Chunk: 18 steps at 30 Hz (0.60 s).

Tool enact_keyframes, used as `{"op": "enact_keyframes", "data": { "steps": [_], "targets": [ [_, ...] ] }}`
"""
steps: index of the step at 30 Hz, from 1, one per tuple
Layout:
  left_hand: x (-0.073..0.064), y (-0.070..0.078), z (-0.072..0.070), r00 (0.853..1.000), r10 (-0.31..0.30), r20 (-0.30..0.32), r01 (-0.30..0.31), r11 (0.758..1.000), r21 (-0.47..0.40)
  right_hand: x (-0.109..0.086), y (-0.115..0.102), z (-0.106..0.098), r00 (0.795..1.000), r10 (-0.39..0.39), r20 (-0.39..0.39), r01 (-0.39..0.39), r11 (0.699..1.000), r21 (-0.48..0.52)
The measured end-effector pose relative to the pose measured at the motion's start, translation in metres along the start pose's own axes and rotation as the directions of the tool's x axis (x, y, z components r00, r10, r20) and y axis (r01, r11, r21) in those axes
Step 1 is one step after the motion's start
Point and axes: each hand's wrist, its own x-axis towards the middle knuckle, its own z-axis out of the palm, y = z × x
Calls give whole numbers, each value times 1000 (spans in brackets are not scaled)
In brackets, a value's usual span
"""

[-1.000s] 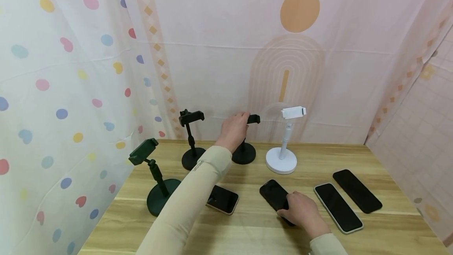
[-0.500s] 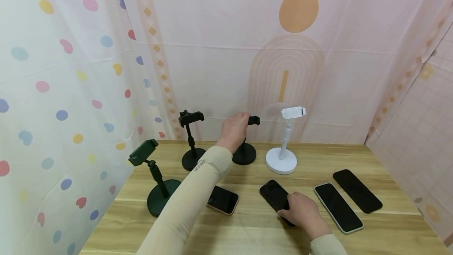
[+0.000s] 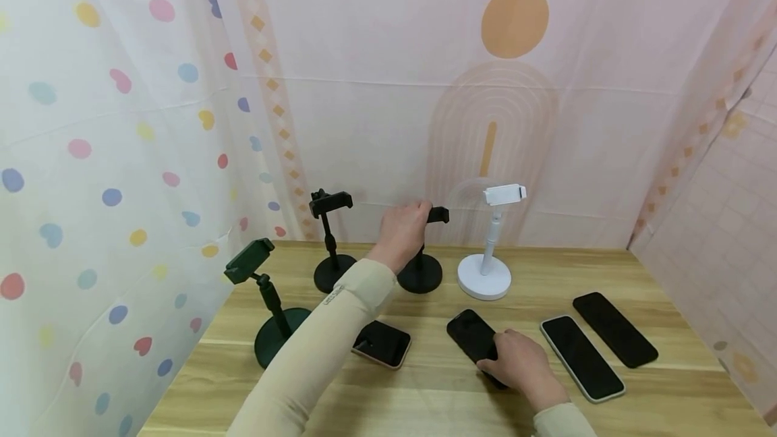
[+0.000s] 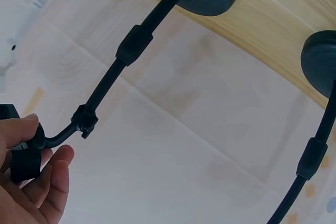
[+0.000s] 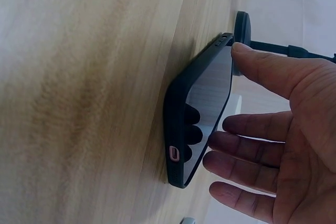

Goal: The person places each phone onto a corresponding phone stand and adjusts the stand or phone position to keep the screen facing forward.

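1. Fingers: left hand point(image 3: 400, 235) pinched the head of the black stand point(image 3: 423, 277), just left of the white stand point(image 3: 490, 243).
2. Change: black stand shifted slightly forward relative to the white stand; likely repositioning, still underway.
3. Right hand point(image 3: 522, 359): fingers loosely spread at the black phone point(image 3: 470, 334), in front of the white stand. Contact unclear.

Dotted curtain point(image 3: 133, 164) at left, pink curtain point(image 3: 376, 127) behind, wooden tabletop point(image 3: 425, 396), green stand point(image 3: 271, 297), white stand point(image 3: 491, 245), white-edged phone point(image 3: 583, 358)
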Motion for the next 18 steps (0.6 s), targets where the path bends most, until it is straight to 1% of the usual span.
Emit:
{"op": "enact_keyframes", "data": {
  "steps": [4,13,18],
  "targets": [
    [-5,1,-4,999,24,-23,-24,1000,-12,0,0,0,1000,5,2,-5,1000,1],
    [-20,2,-15,998,54,-17,-55,997,-49,-1,-1,0,1000,-3,-7,3,1000,5],
    [-28,4,-20,998,64,-19,-65,997,-40,-1,-1,0,1000,2,-8,-2,1000,4]
  ]
}}
